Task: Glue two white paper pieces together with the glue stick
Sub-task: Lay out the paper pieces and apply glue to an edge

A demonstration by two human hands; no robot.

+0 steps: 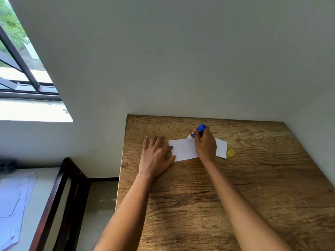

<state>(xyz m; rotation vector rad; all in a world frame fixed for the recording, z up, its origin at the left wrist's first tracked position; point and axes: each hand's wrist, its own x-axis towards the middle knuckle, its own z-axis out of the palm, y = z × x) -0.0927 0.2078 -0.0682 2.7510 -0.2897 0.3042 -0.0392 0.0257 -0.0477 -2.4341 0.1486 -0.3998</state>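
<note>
A person's right hand [205,144] grips a blue glue stick [197,132], its white tip angled down-left onto the far edge of a white paper piece [184,149] on the wooden table [235,196]. The left hand [155,156], flat and open, pins the paper's left end. A second piece [221,148] lies partly hidden beside the yellow cap [230,153]. Should the pinning hand slip, the paper could likely slide or wrinkle.

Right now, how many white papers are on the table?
2. One white paper lies under the left hand's fingertips; the other paper peeks out right of the right hand. More could hide beneath.
</note>
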